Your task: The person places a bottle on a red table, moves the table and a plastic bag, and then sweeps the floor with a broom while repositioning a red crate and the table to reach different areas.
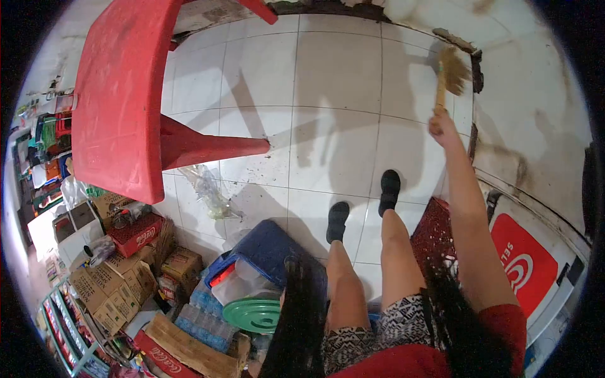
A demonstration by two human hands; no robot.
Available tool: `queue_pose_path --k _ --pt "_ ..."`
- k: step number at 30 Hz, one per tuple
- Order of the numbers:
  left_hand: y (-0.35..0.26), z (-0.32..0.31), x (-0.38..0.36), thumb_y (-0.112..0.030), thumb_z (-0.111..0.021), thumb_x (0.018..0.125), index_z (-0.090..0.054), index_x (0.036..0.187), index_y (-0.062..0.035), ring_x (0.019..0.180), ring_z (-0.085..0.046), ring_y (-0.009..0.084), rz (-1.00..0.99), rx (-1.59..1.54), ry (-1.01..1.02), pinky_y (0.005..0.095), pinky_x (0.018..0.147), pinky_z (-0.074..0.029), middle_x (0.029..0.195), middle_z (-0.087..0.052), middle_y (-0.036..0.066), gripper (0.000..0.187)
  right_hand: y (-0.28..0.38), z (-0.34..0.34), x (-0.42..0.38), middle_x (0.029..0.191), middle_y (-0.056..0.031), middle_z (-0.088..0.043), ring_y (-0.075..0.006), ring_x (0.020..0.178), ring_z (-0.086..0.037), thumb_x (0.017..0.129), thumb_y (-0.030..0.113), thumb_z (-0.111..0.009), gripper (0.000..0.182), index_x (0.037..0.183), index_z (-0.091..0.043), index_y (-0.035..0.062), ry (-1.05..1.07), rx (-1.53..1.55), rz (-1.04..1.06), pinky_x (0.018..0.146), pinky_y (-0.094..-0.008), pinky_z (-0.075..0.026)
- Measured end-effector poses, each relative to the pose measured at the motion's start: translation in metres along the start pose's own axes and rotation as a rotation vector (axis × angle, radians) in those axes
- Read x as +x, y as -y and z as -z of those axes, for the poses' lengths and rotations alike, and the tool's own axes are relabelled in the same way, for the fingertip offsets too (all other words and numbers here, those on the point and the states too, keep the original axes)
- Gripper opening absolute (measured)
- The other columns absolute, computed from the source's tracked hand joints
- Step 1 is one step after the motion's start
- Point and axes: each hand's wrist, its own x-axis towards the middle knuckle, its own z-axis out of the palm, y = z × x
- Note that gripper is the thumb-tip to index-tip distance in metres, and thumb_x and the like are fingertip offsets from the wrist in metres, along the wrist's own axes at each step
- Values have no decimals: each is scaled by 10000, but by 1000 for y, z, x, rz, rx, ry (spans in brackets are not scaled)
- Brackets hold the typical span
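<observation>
My right hand [443, 128] is closed around the yellowish handle of a broom [455, 74], with the arm stretched out ahead. The broom's straw-coloured bristles are fanned out over the floor tiles, close to the foot of the right-hand wall in the far corner. Dark hair hangs down on both sides and covers part of the lower view. My left hand does not show. Small dark bits of debris [255, 171] lie scattered on the white tiled floor [337, 142], near the leg of a red plastic table [120, 101].
A crumpled clear plastic bag [211, 194] lies under the table. At lower left are a dark blue bin [271, 242], a green lid [253, 315], packs of bottles [205, 318] and cardboard boxes [113, 293]. A white chest with a red sign [523, 261] stands at right.
</observation>
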Motion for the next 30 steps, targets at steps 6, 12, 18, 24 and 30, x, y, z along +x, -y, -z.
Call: queue_pose_path --k 6,12,18,24,30 --pt "129 -20 -11 -376 -373 793 -406 1047 4 897 -457 206 34 -127 70 314 708 -398 978 -464 144 459 -274 -108 -6 764 -163 -508 -250 663 -528 681 175 -488 313 958 -441 38 277 -1216 130 556 -320 -454" --pt "79 -27 -11 -250 -399 787 -443 1003 5 781 -491 153 -41 -63 0 251 636 -400 878 -508 114 336 -187 -200 -142 597 -64 -418 -141 402 -390 678 133 -517 589 1190 -243 234 447 -340 -642 304 -267 -330" --pt "9 3 28 -94 -459 758 -458 1006 -10 711 -487 84 -25 -83 54 175 586 -384 852 -529 63 262 -125 -67 -132 1026 3 -416 -82 538 -428 704 124 -533 469 1137 -357 157 437 -495 -95 394 -185 -349" --pt "24 75 77 -125 -433 748 -493 882 -15 651 -470 118 -579 147 -253 223 540 -388 740 -494 47 183 -38 116 -147 535 -22 -404 -95 314 -349 770 281 -436 235 973 -431 163 -263 -564 -17 252 -211 -281" --pt "-124 218 87 -605 -388 650 -278 1170 -105 1003 -383 225 -163 -850 -693 373 847 -217 1116 -388 101 730 -43 167 -109 552 -30 -409 -87 370 -381 741 306 -465 179 799 -369 166 -439 -256 -251 271 -171 -296"
